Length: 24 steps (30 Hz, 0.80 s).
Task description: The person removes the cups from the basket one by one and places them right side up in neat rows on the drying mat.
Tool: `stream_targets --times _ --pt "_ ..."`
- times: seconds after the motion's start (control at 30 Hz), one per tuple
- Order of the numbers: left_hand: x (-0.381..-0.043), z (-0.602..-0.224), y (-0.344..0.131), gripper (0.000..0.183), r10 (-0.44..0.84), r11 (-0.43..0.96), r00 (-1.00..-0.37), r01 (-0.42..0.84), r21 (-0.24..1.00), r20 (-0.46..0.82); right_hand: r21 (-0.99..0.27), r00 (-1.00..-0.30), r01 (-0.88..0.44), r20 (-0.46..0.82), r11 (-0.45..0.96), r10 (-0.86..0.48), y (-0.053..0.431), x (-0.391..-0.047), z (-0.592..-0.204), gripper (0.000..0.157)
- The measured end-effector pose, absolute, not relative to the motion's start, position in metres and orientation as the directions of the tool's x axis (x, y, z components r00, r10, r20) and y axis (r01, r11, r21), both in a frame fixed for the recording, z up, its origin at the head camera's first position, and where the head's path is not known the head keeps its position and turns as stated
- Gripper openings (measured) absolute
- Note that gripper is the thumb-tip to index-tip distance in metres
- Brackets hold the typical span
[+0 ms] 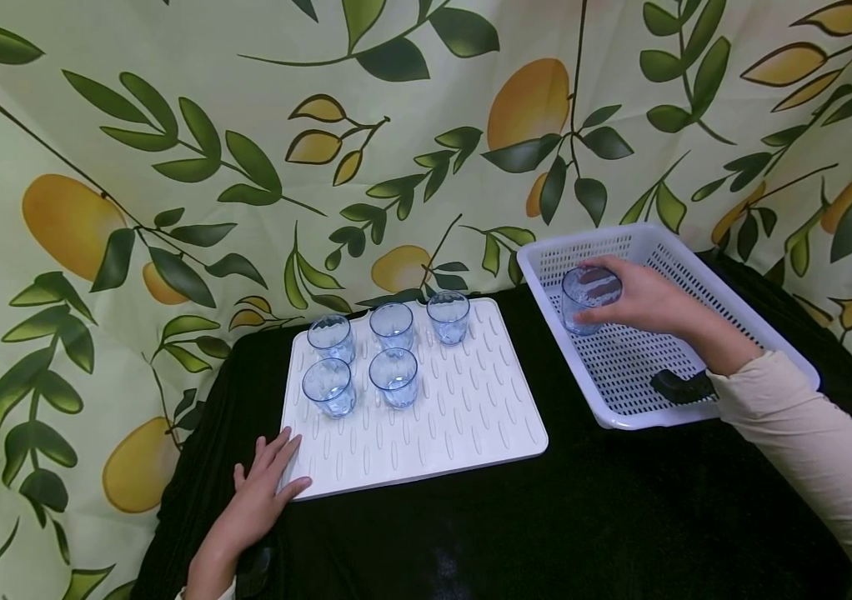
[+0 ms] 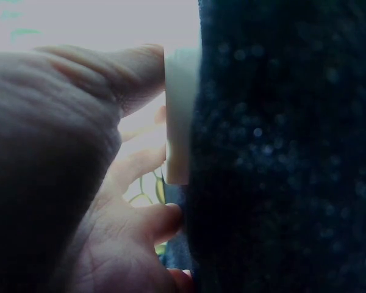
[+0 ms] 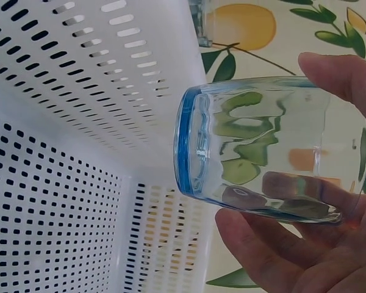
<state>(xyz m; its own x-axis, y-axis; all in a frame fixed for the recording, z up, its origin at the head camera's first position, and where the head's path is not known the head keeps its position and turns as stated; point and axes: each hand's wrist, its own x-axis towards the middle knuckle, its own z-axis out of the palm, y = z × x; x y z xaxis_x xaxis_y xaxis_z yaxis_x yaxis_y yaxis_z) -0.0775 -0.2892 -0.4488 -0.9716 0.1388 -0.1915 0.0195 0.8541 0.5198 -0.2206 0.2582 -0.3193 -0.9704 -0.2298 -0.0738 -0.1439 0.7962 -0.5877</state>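
Note:
My right hand (image 1: 639,296) grips a clear bluish drinking glass (image 1: 589,302) above the left part of a white perforated basket (image 1: 591,400). In the right wrist view, thumb and fingers lie on opposite sides of this glass (image 3: 262,146), and its thick blue base points toward the basket (image 3: 165,140). My left hand (image 1: 257,492) rests with spread fingers at the near left corner of a white ridged drying mat (image 1: 456,417). On the mat's left and back part stand several similar glasses (image 1: 394,379), in two rows. The left wrist view shows the mat's pale edge (image 2: 178,122) beside my fingers.
A black cloth (image 1: 516,517) covers the table under the mat and basket. Behind hangs a curtain (image 1: 426,125) printed with leaves and fruit. A dark strap-like piece (image 1: 677,387) shows over the basket, by my right wrist.

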Motion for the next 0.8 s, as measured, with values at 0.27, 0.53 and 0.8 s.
stream_targets --times 0.27,0.53,0.8 --pt "-0.078 -0.449 -0.289 0.071 0.133 0.854 -0.972 0.012 0.521 -0.196 -0.609 -0.97 -0.145 -0.067 0.78 -0.233 0.253 -0.217 -0.315 0.092" --pt "-0.08 -0.448 -0.288 0.072 0.118 0.858 -0.966 -0.018 0.513 -0.231 -0.616 -0.964 -0.178 -0.048 0.767 -0.262 0.241 -0.214 -0.313 0.088" --pt "-0.08 -0.447 -0.288 0.072 0.121 0.852 -0.966 -0.016 0.523 -0.228 -0.617 -0.96 -0.203 -0.028 0.761 -0.279 0.226 -0.207 -0.309 0.086"
